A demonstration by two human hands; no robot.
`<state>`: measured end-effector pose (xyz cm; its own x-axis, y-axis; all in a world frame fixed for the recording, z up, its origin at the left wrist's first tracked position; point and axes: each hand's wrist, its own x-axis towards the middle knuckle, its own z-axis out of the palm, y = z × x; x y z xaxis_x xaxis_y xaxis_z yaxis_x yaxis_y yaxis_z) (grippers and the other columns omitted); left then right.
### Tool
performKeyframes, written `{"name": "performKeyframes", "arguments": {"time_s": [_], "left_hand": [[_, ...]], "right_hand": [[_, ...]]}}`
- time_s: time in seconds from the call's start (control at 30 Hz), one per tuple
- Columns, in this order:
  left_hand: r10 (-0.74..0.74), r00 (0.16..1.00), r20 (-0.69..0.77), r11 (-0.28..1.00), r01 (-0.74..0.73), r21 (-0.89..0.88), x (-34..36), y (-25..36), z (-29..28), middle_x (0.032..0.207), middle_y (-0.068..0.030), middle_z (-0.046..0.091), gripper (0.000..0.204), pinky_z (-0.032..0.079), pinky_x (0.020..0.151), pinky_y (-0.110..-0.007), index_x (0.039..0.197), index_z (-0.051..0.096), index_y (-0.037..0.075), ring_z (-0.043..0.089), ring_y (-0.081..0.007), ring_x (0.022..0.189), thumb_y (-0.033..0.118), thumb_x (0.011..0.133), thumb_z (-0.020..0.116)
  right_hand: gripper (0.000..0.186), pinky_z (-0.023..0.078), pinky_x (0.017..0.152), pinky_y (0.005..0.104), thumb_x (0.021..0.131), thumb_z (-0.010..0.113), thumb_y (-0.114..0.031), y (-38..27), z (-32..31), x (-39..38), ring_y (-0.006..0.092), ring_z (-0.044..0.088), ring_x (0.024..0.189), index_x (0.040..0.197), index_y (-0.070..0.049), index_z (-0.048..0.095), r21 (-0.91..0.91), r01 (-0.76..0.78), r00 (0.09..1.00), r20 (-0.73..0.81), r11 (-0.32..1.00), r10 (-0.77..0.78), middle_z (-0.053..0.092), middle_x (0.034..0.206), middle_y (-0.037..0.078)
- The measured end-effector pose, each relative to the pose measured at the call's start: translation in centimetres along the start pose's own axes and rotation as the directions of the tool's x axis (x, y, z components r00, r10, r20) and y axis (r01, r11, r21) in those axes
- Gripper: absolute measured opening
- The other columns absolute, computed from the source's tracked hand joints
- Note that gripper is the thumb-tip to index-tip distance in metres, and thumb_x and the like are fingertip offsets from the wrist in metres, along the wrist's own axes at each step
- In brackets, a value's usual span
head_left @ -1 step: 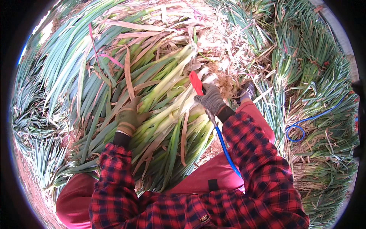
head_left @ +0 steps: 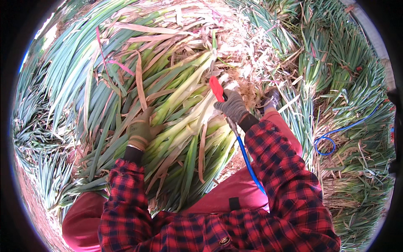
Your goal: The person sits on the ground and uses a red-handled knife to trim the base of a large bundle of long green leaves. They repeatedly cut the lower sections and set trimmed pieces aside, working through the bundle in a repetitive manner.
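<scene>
My right hand (head_left: 234, 107), in a grey glove, grips an air tool (head_left: 216, 88) with a red lever, a metal nozzle and a blue hose (head_left: 250, 167). Its nozzle points up the heap, beside pale stalk bases (head_left: 210, 103) and tan roots (head_left: 245, 84). My left hand (head_left: 140, 130), in an olive-green glove, is closed on long green onion leaves (head_left: 172, 113) left of the tool. Dried tan leaves (head_left: 140, 80) lie among the green ones. Some fingers of that hand are hidden in the foliage.
Piles of green onions (head_left: 344, 63) surround me on both sides. Pink strips (head_left: 119, 67) lie on the upper-left leaves. A blue hose loop (head_left: 325, 145) rests on the right pile. My bent legs in red trousers (head_left: 222, 191) frame the heap. A grey edge (head_left: 375, 44) runs along the far right.
The tool and my right hand have shifted very slightly upward. My left hand looks unchanged on the leaves.
</scene>
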<state>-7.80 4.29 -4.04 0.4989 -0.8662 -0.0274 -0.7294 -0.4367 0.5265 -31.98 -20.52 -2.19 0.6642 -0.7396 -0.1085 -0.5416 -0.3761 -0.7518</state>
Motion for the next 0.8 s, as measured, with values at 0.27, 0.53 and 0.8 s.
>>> {"name": "performKeyframes", "arguments": {"time_s": [0.27,0.53,0.8], "left_hand": [[0.006,0.999,-0.032,1.000,-0.005,0.020,0.2,-0.3,0.4,0.114,-0.0231,0.064,0.080,0.049,0.088,-0.045,0.131,0.052,0.005,0.062,-0.0384,0.104,0.041,0.066,0.082],[-0.004,1.000,-0.028,0.999,0.005,0.035,0.3,0.1,0.6,0.113,-0.0228,0.064,0.081,0.049,0.087,-0.046,0.132,0.052,0.007,0.062,-0.0386,0.104,0.040,0.065,0.083],[0.003,0.998,-0.065,0.986,0.008,0.169,-0.2,0.2,0.7,0.109,-0.0192,0.065,0.077,0.051,0.080,-0.045,0.131,0.051,0.013,0.064,-0.0372,0.094,0.042,0.066,0.082]], "right_hand": [[0.042,0.050,0.063,0.0336,0.071,0.079,-0.023,0.9,-2.2,4.9,0.0169,0.059,0.063,0.100,0.004,0.066,0.043,-0.043,0.996,-0.076,0.998,0.046,0.065,0.073,0.010],[0.046,0.050,0.062,0.0321,0.069,0.079,-0.027,2.2,-3.1,7.4,0.0148,0.060,0.063,0.103,0.001,0.067,0.037,-0.038,0.993,-0.106,0.999,0.042,0.067,0.074,0.009],[0.044,0.050,0.064,0.0339,0.069,0.079,-0.025,1.8,-3.1,6.5,0.0171,0.061,0.066,0.102,0.001,0.067,0.022,-0.010,0.991,-0.130,1.000,0.013,0.067,0.075,0.012]]}}
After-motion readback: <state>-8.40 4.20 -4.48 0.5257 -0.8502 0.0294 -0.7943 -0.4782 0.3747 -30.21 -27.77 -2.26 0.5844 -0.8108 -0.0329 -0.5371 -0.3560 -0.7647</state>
